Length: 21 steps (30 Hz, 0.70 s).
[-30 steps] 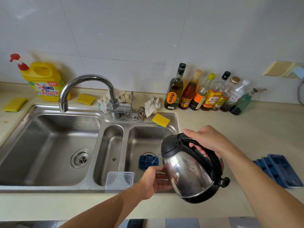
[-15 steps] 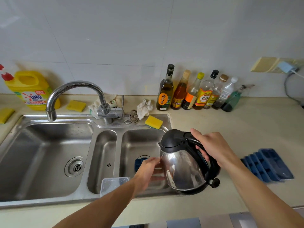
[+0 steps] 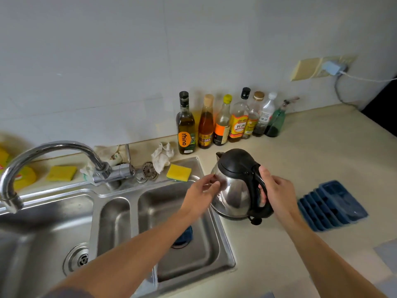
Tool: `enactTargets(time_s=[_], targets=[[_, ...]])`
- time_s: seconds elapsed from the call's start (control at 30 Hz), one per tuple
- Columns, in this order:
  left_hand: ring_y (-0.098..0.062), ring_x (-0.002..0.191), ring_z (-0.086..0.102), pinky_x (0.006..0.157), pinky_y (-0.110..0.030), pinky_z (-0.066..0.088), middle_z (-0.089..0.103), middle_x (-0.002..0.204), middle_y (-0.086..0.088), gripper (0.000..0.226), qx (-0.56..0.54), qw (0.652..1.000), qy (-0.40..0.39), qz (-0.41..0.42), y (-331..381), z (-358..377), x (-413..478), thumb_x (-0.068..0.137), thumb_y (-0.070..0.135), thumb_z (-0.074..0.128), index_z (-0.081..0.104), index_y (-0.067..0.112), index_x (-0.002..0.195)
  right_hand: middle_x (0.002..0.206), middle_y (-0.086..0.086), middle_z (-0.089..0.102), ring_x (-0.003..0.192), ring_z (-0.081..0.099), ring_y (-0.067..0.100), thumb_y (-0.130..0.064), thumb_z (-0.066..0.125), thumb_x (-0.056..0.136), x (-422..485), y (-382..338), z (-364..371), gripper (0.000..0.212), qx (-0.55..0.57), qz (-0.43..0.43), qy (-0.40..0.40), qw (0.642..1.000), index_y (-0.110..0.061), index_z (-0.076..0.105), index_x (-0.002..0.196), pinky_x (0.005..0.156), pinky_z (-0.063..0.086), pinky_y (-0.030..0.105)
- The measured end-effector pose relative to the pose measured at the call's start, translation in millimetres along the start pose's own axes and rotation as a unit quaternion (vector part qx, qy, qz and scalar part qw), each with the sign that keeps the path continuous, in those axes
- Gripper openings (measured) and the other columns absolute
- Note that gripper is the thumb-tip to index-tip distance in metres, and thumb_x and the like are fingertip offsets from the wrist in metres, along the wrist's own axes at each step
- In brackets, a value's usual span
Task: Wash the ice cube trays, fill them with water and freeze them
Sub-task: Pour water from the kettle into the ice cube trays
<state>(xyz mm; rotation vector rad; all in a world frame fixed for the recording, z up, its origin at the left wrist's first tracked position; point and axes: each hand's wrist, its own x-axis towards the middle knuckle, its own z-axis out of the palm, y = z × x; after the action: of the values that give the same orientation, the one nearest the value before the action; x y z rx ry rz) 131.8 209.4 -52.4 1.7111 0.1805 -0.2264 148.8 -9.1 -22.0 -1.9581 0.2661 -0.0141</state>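
Note:
A steel kettle [image 3: 234, 190] with a black lid and handle stands on the counter just right of the sink. My right hand [image 3: 277, 190] grips its black handle. My left hand [image 3: 204, 192] touches the kettle's steel side with relaxed fingers. A stack of blue ice cube trays [image 3: 332, 204] lies on the counter to the right of the kettle. Another blue tray [image 3: 185, 236] sits in the right sink basin, mostly hidden by my left forearm.
The steel sink [image 3: 223, 229] has three basins, with the tap [image 3: 53, 151] over the left one. A yellow sponge [image 3: 178, 172] and a white cloth [image 3: 162, 157] lie on its back rim. Several bottles [image 3: 223, 125] line the wall. A plug and cable [image 3: 335, 68] hang at the right.
The kettle has gone from tilted over the right basin to upright on the counter beside the sink. Both hands moved right with it. The view has swung right.

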Motion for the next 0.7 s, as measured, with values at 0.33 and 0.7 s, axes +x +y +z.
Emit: enactTargets(time_s=[0.33,0.7], targets=[[-0.016,0.112,0.063,0.100,-0.040,0.049,0.068,0.117,0.005,0.019,0.058,0.997,-0.041,-0.013,22,-2,80,0.098,0.027,0.060,0.064,0.032,0.117,0.050,-0.005,0.060,0.043,0.054,0.003,-0.057,0.055,0.098,61,4,17,0.060,0.027,0.033,-0.010,0.999,-0.019,0.061,0.054,0.046,0.041,0.009],[-0.007,0.110,0.058,0.090,-0.029,0.047,0.062,0.115,0.018,0.026,0.081,0.994,-0.076,-0.004,27,-2,97,0.100,0.022,0.061,0.059,0.041,0.118,0.074,0.002,0.071,0.070,0.066,0.015,-0.055,0.052,0.099,78,4,11,0.050,-0.044,0.062,-0.033,0.997,-0.013,0.068,0.078,0.063,0.045,0.026]])
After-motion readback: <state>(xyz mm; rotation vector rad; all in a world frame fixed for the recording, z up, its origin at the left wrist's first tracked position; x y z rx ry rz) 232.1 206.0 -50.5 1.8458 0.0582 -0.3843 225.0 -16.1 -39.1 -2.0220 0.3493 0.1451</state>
